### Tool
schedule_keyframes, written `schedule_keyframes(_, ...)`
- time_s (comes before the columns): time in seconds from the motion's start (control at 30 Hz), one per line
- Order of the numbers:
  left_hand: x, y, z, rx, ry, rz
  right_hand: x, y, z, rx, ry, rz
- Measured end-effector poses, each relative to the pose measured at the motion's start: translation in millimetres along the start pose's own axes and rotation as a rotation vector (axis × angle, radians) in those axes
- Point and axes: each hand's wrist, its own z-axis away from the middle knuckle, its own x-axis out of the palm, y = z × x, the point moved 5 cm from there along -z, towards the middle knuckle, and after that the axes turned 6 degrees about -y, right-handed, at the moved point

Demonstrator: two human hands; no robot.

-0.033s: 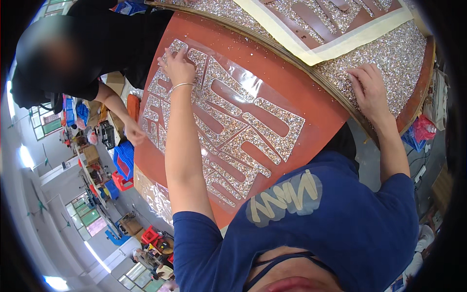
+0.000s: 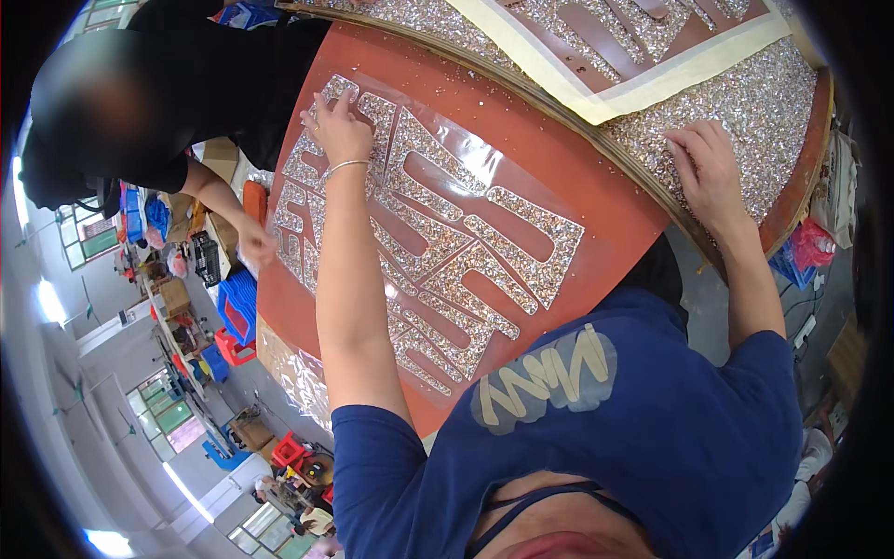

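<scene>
On the red-brown board (image 2: 615, 214) lies a clear plastic sheet (image 2: 526, 177) with several cut-out shapes covered in silvery, multicoloured glitter chips (image 2: 494, 279). My left hand (image 2: 340, 130) rests on the sheet's far left part, fingers spread and touching a glittered shape. At the right, my right hand (image 2: 712, 172) is over the near edge of a bed of loose chips (image 2: 764, 121). Its thumb and fingers are bent together in a pinch; whatever is between them, if anything, is too small to make out.
A cream-bordered stencil frame (image 2: 643, 98) lies on the loose chips. A raised wooden edge (image 2: 559, 121) divides that bed from the board. Across the board's left edge, a co-worker's hand (image 2: 256, 244) hangs near the sheet. Blue trays (image 2: 237, 307) stand beyond, lower left.
The co-worker's hand at the left edge has shifted slightly, its fingers drawn in. My own hands and the sheet look unmoved.
</scene>
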Motion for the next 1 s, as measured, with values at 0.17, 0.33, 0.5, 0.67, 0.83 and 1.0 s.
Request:
schedule_keyframes(0.17,0.5,29.8,9.9,0.049,-0.046,-0.107,3.2,2.7,2.1,0.028,-0.035,-0.014)
schedule_keyframes(0.33,2.6,33.1,8.6,0.106,-0.041,-0.271,4.5,2.4,1.5,0.018,-0.027,-0.005)
schedule_keyframes(0.5,-10.6,17.1,9.1,-0.118,-0.105,-0.045,4.9,4.9,2.8,-0.005,-0.021,0.011)
schedule_keyframes(0.67,-69.0,-21.7,83.9,-0.051,0.236,0.309,-0.9,1.3,3.5,-0.059,0.029,0.014)
schedule_keyframes(0.83,-102.9,-68.2,258.4,-0.445,0.376,0.505,2.4,3.9,6.5,-0.008,-0.037,0.104)
schedule_keyframes(1.0,-91.5,-91.7,426.8,-0.77,0.314,0.312,12.1,8.1,5.6,-0.068,-0.049,0.101)
